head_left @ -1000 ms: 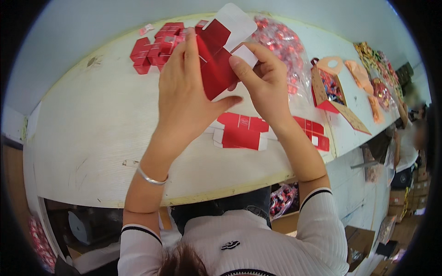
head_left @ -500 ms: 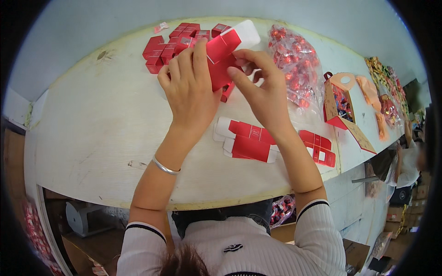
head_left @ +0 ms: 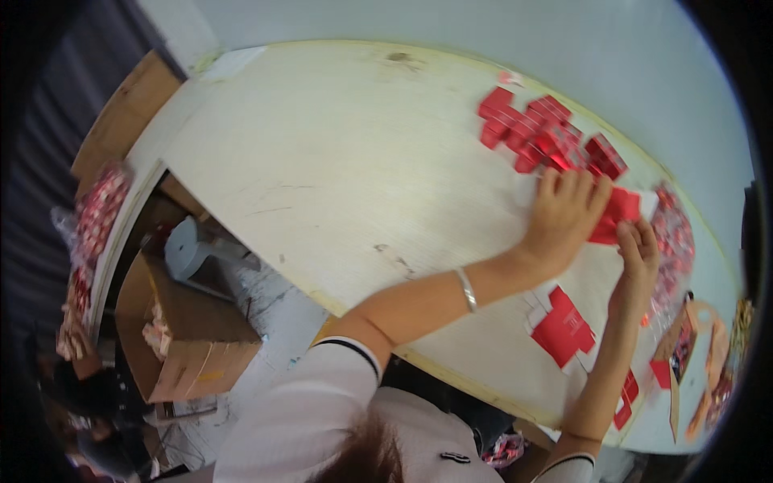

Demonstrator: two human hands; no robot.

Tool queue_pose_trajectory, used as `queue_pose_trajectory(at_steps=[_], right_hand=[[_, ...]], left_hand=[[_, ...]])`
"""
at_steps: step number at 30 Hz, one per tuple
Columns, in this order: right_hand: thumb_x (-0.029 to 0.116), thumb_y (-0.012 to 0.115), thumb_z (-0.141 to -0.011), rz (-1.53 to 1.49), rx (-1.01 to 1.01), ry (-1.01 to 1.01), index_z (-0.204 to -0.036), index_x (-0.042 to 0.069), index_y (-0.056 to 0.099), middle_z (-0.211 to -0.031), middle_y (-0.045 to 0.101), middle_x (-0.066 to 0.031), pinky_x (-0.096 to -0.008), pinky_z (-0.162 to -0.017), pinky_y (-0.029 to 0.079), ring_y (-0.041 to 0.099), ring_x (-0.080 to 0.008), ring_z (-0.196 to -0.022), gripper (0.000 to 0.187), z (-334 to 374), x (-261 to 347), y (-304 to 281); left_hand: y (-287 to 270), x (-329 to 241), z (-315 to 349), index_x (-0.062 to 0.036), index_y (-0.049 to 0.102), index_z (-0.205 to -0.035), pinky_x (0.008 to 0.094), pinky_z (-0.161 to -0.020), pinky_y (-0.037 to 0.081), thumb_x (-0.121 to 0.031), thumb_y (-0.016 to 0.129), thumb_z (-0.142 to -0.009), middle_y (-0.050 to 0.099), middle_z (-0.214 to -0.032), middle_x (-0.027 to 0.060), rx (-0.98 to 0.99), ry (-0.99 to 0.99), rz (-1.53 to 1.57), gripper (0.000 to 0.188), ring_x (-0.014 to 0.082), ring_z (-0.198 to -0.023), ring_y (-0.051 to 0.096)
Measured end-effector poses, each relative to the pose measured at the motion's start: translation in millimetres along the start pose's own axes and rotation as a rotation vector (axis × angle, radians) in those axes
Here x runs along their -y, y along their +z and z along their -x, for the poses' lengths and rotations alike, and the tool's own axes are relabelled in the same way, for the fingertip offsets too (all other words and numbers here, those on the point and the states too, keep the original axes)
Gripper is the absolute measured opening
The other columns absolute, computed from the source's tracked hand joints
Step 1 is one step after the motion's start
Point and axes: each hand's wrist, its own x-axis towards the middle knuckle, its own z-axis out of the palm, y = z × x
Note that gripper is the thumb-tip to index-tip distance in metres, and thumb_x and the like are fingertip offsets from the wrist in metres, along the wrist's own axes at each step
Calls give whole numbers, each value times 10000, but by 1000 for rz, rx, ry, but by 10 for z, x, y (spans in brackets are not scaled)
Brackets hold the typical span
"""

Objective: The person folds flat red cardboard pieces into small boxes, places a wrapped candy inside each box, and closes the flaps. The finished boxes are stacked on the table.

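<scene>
- Your left hand (head_left: 564, 217) now lies flat on the red carton blank (head_left: 616, 216), fingers spread apart, pressing it to the white table (head_left: 338, 169). Half a sec ago both hands held that blank up off the table, mid-fold.
- Your right hand (head_left: 638, 251) sits just right of the left hand, fingers together, tips pinching the blank's lower edge.
- Blank is now down on the table, just below the stack of folded red boxes (head_left: 547, 133) at the far edge; before, it was raised in front of that stack.
- Silver bangle (head_left: 465, 290) on left wrist, same as before.
- Flat red blank w/ white tabs (head_left: 564, 328) lies near side of the left hand, beside your right forearm; not moved relative to the table.
- More flat red pieces (head_left: 626, 398) at the table's near edge, below that.
- Bag of red-wrapped sweets (head_left: 672, 233) just right of the right hand, touching or nearly so – can't tell.
- View has swung left vs. earlier: cardboard box (head_left: 181, 338) on the floor left of the table now shows.
</scene>
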Motion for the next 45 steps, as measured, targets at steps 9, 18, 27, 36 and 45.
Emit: queue_pose_trajectory(at_steps=[9, 18, 27, 36, 45], right_hand=[[55, 628, -778, 579, -34, -630, -881, -18, 562, -960, 536, -81, -275, -759, 403, 494, -179, -899, 143, 86, 147, 78], [58, 685, -716, 5, -174, -726, -964, 48, 548, -1091, 470, -91, -327, -855, 428, 466, -203, -1055, 284, 26, 411, 21], [188, 483, -890, -144, 163, -438, -1002, 16, 525, -911, 515, -19, -227, -672, 420, 485, -84, -836, 210, 160, 380, 98], [68, 442, -818, -642, 121, 1, -1074, 76, 410, -960, 516, -50, -272, -734, 440, 529, -138, -854, 258, 218, 399, 95], [3, 370, -778, -624, 306, -35, -1076, -2, 549, -1132, 545, -129, -333, -856, 440, 521, -203, -1023, 347, 84, 272, 38]], left_hand=[[-226, -24, -89, 0, 461, -1087, 354, -612, 455, -139, 718, -639, 581, -777, 137, 435, -125, 703, 535, 252, -717, 597], [-311, -123, -231, -71, 257, -1315, 280, -697, 506, -58, 704, -702, 584, -1003, 133, 343, -336, 1412, 759, 199, -873, 613], [-501, -158, -253, -86, 346, -1112, 253, -680, 517, -67, 676, -762, 535, -978, 71, 406, -361, 1462, 481, 143, -891, 578], [-433, -104, -186, -85, 399, -1163, 232, -698, 496, -70, 642, -777, 469, -1087, 61, 472, -229, 1351, 457, 124, -872, 559], [-392, -87, -235, -93, 273, -1273, 266, -706, 505, -22, 614, -776, 446, -1152, 132, 529, -341, 1440, 607, 164, -900, 570]])
